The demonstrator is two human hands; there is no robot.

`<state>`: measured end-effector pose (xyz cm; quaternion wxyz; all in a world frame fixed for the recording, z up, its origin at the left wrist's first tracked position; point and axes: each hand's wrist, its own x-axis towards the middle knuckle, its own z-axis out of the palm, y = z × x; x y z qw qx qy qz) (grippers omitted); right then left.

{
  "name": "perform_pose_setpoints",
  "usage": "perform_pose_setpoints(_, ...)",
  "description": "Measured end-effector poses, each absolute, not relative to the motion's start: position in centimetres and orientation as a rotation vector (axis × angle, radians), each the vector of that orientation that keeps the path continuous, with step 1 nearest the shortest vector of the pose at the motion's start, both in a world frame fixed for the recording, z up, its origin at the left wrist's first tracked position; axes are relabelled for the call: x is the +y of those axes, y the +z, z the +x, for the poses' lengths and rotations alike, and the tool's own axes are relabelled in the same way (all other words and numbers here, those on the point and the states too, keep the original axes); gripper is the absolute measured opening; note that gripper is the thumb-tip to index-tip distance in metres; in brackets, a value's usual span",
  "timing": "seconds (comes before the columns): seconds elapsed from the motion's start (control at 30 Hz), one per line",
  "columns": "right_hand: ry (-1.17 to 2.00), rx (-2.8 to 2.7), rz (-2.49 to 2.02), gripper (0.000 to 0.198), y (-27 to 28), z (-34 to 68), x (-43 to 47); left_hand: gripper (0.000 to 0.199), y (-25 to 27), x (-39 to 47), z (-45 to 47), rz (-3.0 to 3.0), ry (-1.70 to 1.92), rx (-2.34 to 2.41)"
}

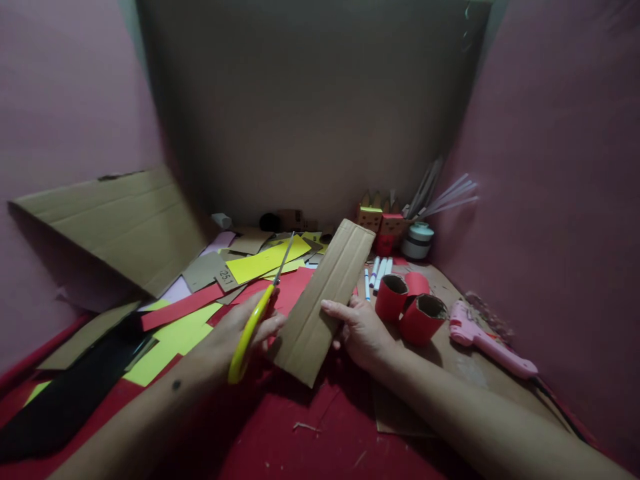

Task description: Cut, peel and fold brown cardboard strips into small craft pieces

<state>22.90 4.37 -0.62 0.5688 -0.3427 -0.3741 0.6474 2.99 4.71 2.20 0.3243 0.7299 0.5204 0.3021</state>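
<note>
My left hand (245,333) is closed around a pair of yellow-handled scissors (251,327), whose blades point up and away. Its fingertips come close to the lower left edge of a long cardboard strip (325,300); whether they touch it I cannot tell. My right hand (363,330) grips that strip by its right edge, thumb on top and the other fingers underneath. The strip is tilted above the red tabletop (280,440) and shows crease lines along its length. Just right of my right hand stand several red-covered cardboard tubes (423,330).
A pink glue gun (493,343) lies on a cardboard sheet at right, its cord trailing forward. White markers (383,273), a lidded jar (418,241) and decorated boxes (370,217) sit behind. Yellow paper (265,260) and scraps cover the left; a large cardboard piece (120,227) leans there.
</note>
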Motion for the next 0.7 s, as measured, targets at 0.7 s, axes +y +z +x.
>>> perform_pose_setpoints(0.7, 1.743, -0.664, -0.756, 0.026, 1.3, 23.3, 4.1, 0.056, 2.3, 10.5, 3.6, 2.29, 0.381, 1.9)
